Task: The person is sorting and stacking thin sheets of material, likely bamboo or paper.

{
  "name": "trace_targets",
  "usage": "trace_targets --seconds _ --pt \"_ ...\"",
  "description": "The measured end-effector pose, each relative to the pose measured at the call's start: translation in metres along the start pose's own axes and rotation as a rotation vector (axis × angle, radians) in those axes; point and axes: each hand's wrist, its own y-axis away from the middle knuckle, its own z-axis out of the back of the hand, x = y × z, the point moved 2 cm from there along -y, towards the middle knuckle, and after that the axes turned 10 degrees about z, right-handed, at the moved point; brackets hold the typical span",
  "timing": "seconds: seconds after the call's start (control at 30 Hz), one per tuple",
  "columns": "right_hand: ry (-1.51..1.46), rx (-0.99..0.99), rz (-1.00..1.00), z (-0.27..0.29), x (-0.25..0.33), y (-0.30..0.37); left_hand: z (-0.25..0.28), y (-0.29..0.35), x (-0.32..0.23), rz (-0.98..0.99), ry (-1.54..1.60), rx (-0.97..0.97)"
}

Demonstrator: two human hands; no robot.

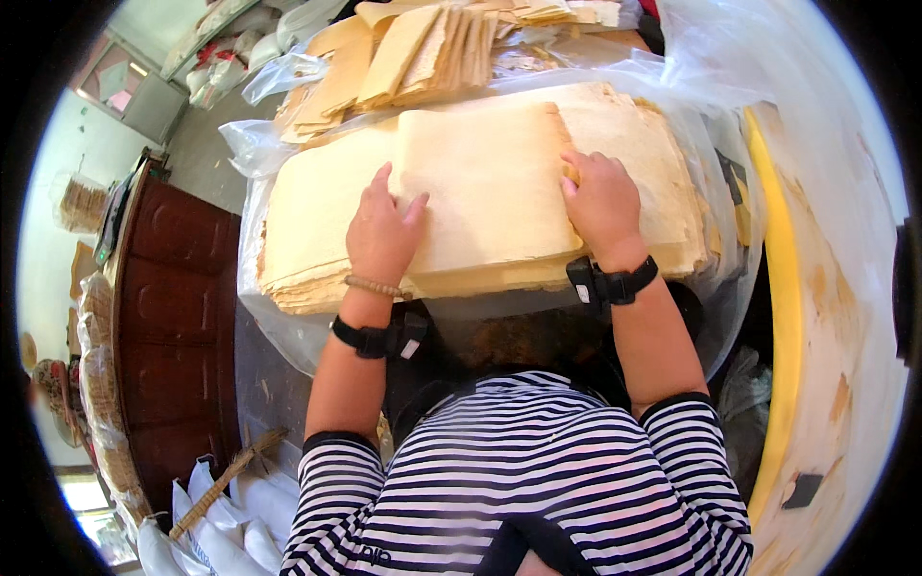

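The paper (485, 192) lies between the left hand (386, 230), fingers apart, and right hand (603, 204), curled at its edge, pinch unclear.

A top sheet (485, 192) is lying between the left hand (384, 228) and right hand (607, 204), on a stack (312, 211); a pile (408, 58) is lying beyond both; a cabinet (181, 317) is standing leftward.

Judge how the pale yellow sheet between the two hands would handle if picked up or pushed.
The pale yellow sheet probably slides rather than rolls, lying flat on the stack. It may chip at its right edge, which looks rough and browned.
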Motion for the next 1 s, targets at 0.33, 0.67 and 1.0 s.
trace_targets --seconds 0.33,0.67,1.0 --pt "-0.921 0.443 -0.461 0.064 0.002 0.116 0.029 -0.066 0.064 0.000 0.149 0.142" --pt "-1.115 0.393 -0.937 0.034 -0.012 0.128 -0.003 0.080 -0.048 -0.689 -0.035 0.325" --pt "-1.450 0.751 -0.367 0.065 0.048 0.127 -0.023 0.105 -0.036 -0.739 0.056 -0.013"
